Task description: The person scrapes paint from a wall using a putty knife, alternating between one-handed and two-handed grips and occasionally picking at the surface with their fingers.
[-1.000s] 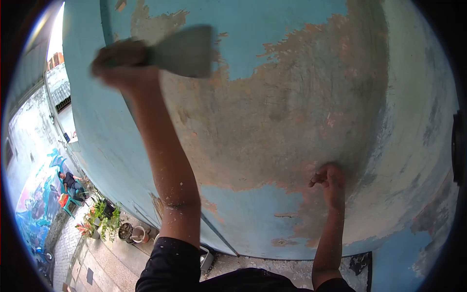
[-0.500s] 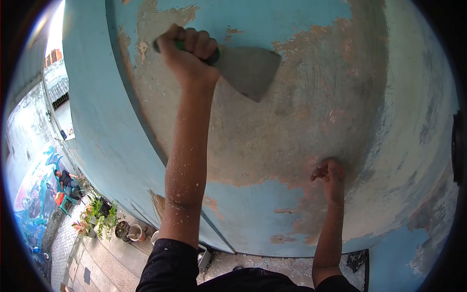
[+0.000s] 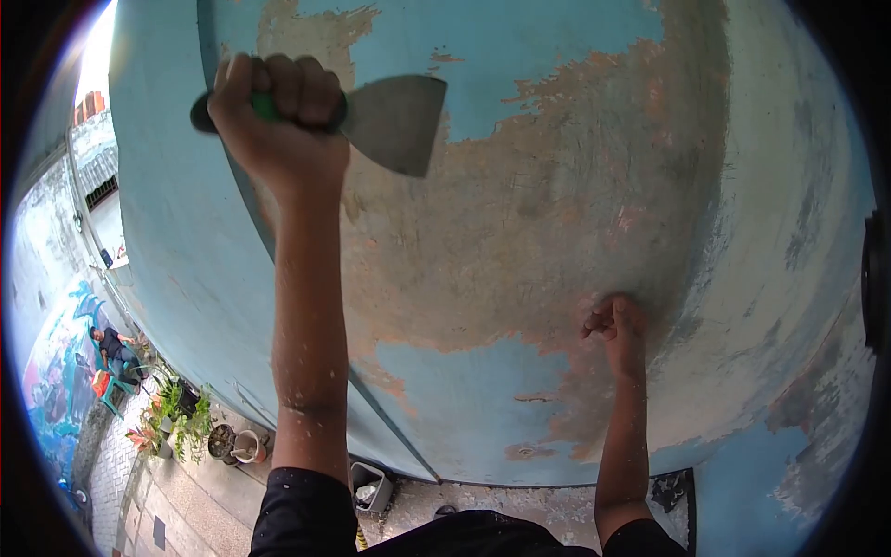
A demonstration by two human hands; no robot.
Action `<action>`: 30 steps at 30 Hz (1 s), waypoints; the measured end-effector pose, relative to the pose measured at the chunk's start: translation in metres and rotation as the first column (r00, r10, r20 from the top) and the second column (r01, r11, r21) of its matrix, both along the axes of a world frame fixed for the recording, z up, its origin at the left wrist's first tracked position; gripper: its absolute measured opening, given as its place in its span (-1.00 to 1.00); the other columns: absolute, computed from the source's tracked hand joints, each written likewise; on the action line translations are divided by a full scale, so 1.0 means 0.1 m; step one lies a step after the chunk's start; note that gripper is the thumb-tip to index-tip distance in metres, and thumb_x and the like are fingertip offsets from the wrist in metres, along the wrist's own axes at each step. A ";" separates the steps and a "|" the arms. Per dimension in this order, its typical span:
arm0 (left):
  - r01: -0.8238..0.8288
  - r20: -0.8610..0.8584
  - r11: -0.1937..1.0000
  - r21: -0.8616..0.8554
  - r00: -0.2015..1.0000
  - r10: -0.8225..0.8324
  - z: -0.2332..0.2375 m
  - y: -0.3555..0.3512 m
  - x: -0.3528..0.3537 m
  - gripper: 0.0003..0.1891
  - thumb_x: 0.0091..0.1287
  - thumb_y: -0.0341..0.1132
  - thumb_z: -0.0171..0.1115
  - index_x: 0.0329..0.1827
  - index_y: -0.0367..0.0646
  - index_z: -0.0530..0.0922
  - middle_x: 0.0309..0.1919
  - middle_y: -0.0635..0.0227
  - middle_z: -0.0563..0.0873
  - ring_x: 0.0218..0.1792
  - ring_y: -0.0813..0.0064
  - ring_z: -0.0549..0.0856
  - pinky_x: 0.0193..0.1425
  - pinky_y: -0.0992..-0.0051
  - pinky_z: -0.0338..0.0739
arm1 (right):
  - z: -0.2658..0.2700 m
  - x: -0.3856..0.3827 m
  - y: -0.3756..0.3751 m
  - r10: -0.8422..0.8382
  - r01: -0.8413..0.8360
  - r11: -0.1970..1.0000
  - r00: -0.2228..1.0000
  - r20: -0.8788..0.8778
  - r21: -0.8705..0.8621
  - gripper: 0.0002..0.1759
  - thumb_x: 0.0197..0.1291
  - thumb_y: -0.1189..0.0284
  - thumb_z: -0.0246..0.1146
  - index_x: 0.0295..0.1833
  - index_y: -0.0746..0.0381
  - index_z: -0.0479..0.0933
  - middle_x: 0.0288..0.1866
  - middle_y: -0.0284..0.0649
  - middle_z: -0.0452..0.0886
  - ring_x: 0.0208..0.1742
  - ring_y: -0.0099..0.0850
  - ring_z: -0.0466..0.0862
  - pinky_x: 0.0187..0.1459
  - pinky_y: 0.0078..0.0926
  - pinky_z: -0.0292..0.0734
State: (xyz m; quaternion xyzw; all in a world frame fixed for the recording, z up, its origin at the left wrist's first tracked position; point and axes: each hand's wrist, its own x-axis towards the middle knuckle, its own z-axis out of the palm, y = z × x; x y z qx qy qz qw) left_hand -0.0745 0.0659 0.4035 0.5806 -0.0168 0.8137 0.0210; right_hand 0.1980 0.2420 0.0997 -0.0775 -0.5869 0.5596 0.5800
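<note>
My left hand (image 3: 278,116) is raised high and grips the green handle of a wide metal scraper (image 3: 394,116). Its blade lies against a blue painted wall (image 3: 520,390) at the edge of a large scraped patch (image 3: 538,204) of bare brown and grey surface. My right hand (image 3: 613,325) rests lower on the wall, fingers curled closed, pressed against the scraped area's lower right edge. Flecks of paint dot my left forearm.
Down to the left is a paved yard with potted plants (image 3: 181,422) along the wall's foot. A person (image 3: 111,348) sits on a chair by a painted mural farther left. A small bin (image 3: 371,487) stands at the base of the wall.
My left hand has swept the scraper back to the left and slightly up after a stroke to the right. The right hand has stayed at the same spot on the wall.
</note>
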 end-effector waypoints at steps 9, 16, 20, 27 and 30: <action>-0.774 -0.790 0.633 -0.001 0.389 0.474 -2.01 -0.13 1.19 -0.52 0.06 -0.44 0.40 0.04 -0.24 0.41 -0.23 0.14 0.54 -0.20 0.18 0.59 -0.08 0.21 0.41 | 0.60 -0.32 -1.46 -0.027 0.018 0.932 0.999 0.019 0.361 0.11 0.05 -0.13 0.45 0.51 0.34 0.16 0.53 0.05 0.22 0.54 -0.15 0.25 0.48 -0.15 0.12; -0.809 -0.798 0.570 0.143 0.246 0.550 -1.99 -0.15 1.07 -0.38 0.09 -0.39 0.40 0.24 -0.15 0.34 0.14 -0.02 0.52 0.10 0.04 0.52 0.08 0.11 0.34 | 0.78 -0.39 -1.34 -0.222 0.246 0.923 0.969 -0.112 0.298 -0.31 0.37 0.06 0.23 0.39 0.31 0.28 0.34 0.01 0.43 0.40 -0.16 0.44 0.42 -0.14 0.25; -0.735 -0.740 0.677 0.034 0.437 0.512 -2.02 -0.48 0.79 0.01 0.02 -0.47 0.50 0.48 0.04 -0.01 0.25 -0.21 0.48 0.18 -0.12 0.51 0.14 0.07 0.37 | 1.51 -0.22 -1.14 0.065 0.153 0.952 0.742 -0.667 0.263 -0.71 0.47 0.16 0.09 -0.24 0.13 0.37 -0.45 -0.39 0.32 -0.47 -0.55 0.42 -0.41 -0.50 0.42; -0.449 -0.645 0.791 -0.415 0.758 0.092 -3.19 -0.62 0.09 -0.51 0.09 -0.63 0.32 0.10 -0.16 0.41 -0.11 0.13 0.68 -0.14 0.20 0.65 -0.05 0.30 0.53 | 3.01 -0.17 -1.09 0.259 0.322 0.693 0.724 -0.640 0.645 -0.60 0.43 0.18 0.09 -0.50 0.03 0.24 -0.61 -0.48 0.18 -0.63 -0.58 0.22 -0.53 -0.53 0.21; -0.451 -0.613 0.647 -0.615 0.789 -0.033 -3.45 -0.78 -0.17 -0.76 0.17 -0.63 0.26 -0.11 -0.23 0.56 -0.17 0.21 0.70 -0.18 0.35 0.66 -0.13 0.45 0.53 | 2.99 -1.06 -1.02 0.109 0.248 0.831 0.805 -0.584 0.497 -0.66 0.39 0.25 0.14 -0.46 0.05 0.27 -0.63 -0.47 0.20 -0.65 -0.58 0.21 -0.59 -0.58 0.15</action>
